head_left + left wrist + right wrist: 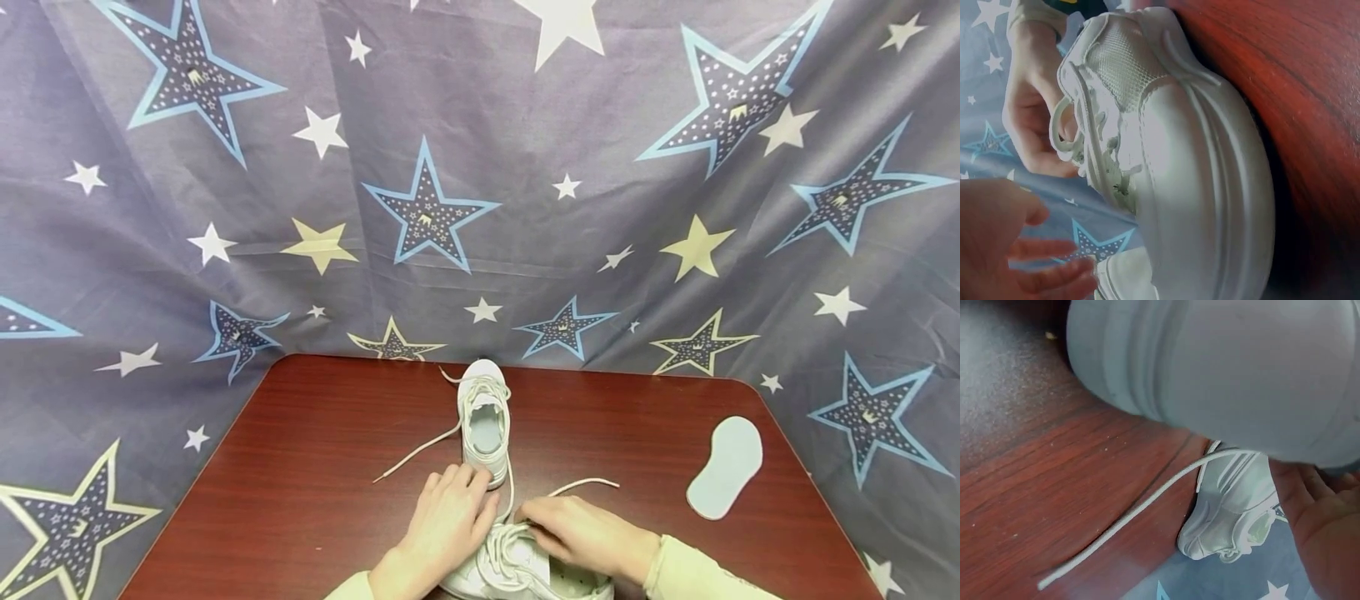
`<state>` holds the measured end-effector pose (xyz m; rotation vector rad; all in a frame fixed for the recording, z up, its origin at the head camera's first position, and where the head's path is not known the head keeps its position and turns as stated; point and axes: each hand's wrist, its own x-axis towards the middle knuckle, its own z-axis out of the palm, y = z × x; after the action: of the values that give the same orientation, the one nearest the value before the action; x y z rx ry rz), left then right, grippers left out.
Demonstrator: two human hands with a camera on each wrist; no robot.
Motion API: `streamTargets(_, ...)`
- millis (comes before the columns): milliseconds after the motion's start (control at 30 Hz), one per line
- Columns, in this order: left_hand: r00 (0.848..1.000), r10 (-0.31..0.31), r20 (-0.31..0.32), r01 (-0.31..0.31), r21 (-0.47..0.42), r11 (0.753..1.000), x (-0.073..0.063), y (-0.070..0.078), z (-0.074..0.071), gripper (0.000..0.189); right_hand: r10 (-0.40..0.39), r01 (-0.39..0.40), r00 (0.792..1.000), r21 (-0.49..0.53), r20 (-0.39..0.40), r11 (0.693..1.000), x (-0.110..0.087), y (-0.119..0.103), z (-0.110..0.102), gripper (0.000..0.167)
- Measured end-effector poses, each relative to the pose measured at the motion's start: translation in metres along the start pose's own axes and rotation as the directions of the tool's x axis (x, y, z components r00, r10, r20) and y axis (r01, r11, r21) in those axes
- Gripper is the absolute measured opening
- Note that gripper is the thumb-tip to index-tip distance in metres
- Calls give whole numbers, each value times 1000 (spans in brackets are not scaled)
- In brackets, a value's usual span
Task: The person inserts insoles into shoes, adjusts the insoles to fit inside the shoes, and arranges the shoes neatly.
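A white lace-up sneaker (1185,144) lies close to me, its toe pointing left in the head view. My right hand (581,531) is over its laces, with curled fingers pinching a shoelace (1055,128) by the eyelets. That sneaker's free lace end (1129,515) trails over the tabletop in the right wrist view. My left hand (450,517) is beside the near sneaker with fingers loosely extended, fingertips at the heel of a second white sneaker (487,457). This one stands farther back, toe away from me, laces loose.
A pale insole (726,467) lies at the right of the reddish-brown table (337,433). A loose lace (416,452) stretches left from the far sneaker. Grey star-patterned cloth (525,275) hangs behind and around the table.
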<state>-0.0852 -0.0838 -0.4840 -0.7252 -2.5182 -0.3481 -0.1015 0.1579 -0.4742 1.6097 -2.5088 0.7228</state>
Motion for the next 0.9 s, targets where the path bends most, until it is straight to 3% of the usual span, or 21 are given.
streamTargets(200, 989, 151, -3, -151, -59, 987, 1, 2, -2, 16, 53, -52, 999, 45, -10, 998, -7, 3, -13, 20)
streamTargets(333, 958, 287, -8, -286, -108, 952, 4, 5, -3, 16, 70, -69, 997, 6, -25, 998, -18, 5, -23, 19)
streamTargets(500, 892, 451, 5, -445, -155, 882, 9, 14, -4, 11, 74, -75, 996, -23, -44, 997, -34, 6, -30, 18)
streamTargets(633, 819, 570, 74, -558, -130, 819, 12, 21, -4, 13, 90, -90, 996, 34, -19, 995, -43, 8, -30, 18)
streamTargets(733, 767, 622, 157, -612, -111, 783, 15, 25, -5, 15, 90, -90, 996, 44, 0, 995, -47, 8, -27, 19)
streamTargets(900, 717, 648, 255, -654, -76, 753, 19, 32, -6, 14, 84, -85, 996, 33, 8, 996, -49, 7, -25, 18)
